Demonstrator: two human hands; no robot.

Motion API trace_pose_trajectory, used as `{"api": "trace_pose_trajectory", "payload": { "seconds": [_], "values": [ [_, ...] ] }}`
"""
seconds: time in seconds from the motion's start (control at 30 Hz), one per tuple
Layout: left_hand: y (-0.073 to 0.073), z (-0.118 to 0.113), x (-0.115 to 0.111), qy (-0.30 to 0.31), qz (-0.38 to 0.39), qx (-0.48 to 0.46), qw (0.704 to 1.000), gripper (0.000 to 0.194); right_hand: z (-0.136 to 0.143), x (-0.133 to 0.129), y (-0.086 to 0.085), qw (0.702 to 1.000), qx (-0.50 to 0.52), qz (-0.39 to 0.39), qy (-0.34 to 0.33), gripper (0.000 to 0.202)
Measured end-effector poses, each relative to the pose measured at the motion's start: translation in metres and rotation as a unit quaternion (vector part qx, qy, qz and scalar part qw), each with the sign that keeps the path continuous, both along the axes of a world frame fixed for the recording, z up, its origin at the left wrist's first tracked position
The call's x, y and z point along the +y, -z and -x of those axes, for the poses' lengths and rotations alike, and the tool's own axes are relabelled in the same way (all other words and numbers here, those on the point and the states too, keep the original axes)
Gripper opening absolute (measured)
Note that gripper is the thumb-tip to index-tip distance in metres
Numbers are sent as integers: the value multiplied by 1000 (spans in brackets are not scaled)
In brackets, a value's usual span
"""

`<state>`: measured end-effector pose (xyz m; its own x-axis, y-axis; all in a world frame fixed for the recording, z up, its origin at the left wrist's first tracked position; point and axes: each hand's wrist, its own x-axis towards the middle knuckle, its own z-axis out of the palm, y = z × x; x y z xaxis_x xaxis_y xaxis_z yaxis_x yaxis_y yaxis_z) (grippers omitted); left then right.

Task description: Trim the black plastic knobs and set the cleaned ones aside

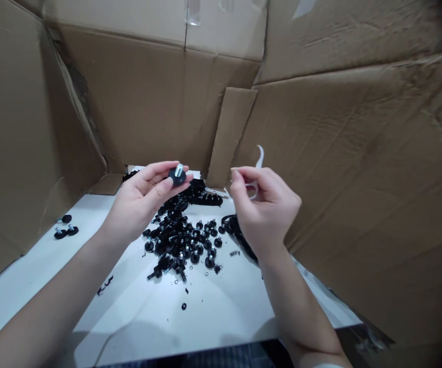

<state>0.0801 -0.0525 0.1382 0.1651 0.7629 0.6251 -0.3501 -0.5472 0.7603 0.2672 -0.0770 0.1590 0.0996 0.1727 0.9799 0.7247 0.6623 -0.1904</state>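
Note:
My left hand grips a levelling foot with a round black base, its silver threaded stud pointing up. Thumb and fingers pinch the rim of the base. To the right, my right hand is closed around a thin white curved tool with a loop below it; its exact kind I cannot make out. The two hands are apart at about the same height. Under and between them lies a heap of similar black feet with metal studs on the white table.
Cardboard walls enclose the table at the back and both sides. Several loose feet lie at the left. Black strips lie beside my right wrist, and black scraps and small rings are scattered nearer.

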Motion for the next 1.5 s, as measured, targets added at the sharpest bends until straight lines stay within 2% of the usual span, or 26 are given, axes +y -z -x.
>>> {"api": "trace_pose_trajectory", "payload": {
  "seconds": [0.13, 0.23, 0.37, 0.43, 0.57, 0.8, 1.13, 1.33, 1.5],
  "values": [
    [-1, -3, -6, 41, 18, -14, 999, 22, -16, 4, -6, 998, 8, -1, 54, 9],
    [0, -5, -8, 35, 16, -1, 999, 22, -15, -2, -8, 1000, -12, 16, 7, 9],
    [6, -10, -9, 28, 1, 23, 999, 22, 2, -16, -2, 991, -113, 16, -64, 16],
    [9, -12, -9, 15, -4, 28, 999, 21, 11, -20, 3, 988, -139, 20, -64, 17],
    [11, -15, -13, -32, -28, 39, 998, 22, 16, -21, 7, 989, -144, 38, -23, 16],
    [8, -16, -20, -86, -83, 66, 991, 24, 14, -16, 6, 984, -173, 29, -28, 15],
    [12, -21, -22, -164, -149, 80, 972, 24, 24, -12, 13, 990, -135, -30, -11, 17],
    [12, -18, -21, -192, -197, 106, 956, 27, 23, -9, 13, 988, -136, -63, -20, 19],
    [14, -18, -22, -240, -239, 130, 932, 29, 22, -6, 15, 991, -121, -45, -26, 18]
  ]
}}
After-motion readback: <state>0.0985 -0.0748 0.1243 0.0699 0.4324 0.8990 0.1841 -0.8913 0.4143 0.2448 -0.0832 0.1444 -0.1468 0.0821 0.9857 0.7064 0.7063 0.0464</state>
